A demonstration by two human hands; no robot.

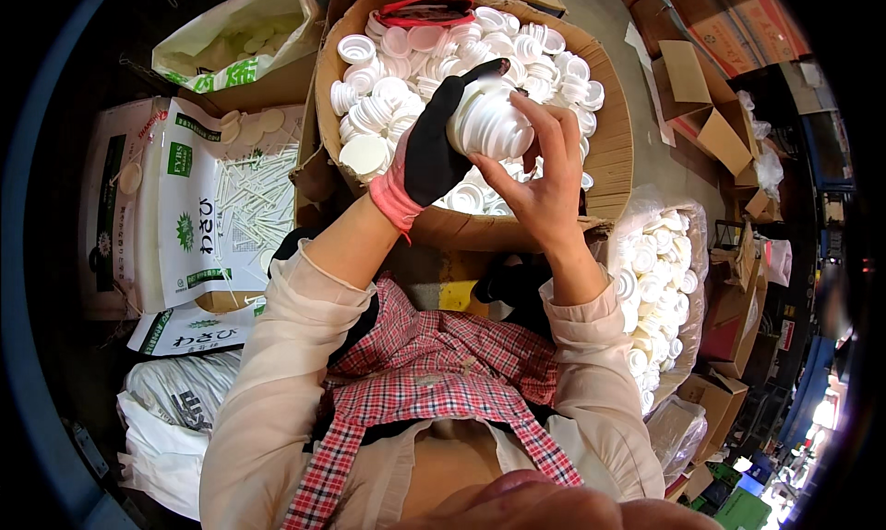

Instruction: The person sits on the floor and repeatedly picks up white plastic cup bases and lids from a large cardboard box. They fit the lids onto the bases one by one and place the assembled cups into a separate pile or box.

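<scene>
In front of me, over a large cardboard box, I hold a white ringed plastic piece (494, 126) that steps down in width. My left hand (437, 140), in a black glove with a pink cuff, is closed around its left side. My right hand (546, 174) is bare; its thumb and fingers press on the piece's right side. Below lies a heap of similar white plastic pieces (388, 96), filling the cardboard box (611, 128). A red pouch-like item (426, 9) rests on the heap at the far side.
On the left, a carton lined with printed sheeting holds thin white sticks (254, 198) and a few discs. Behind it stands a white and green bag (235, 45). To my right is a clear plastic bag of white parts (657, 281). Opened cartons (711, 114) line the right.
</scene>
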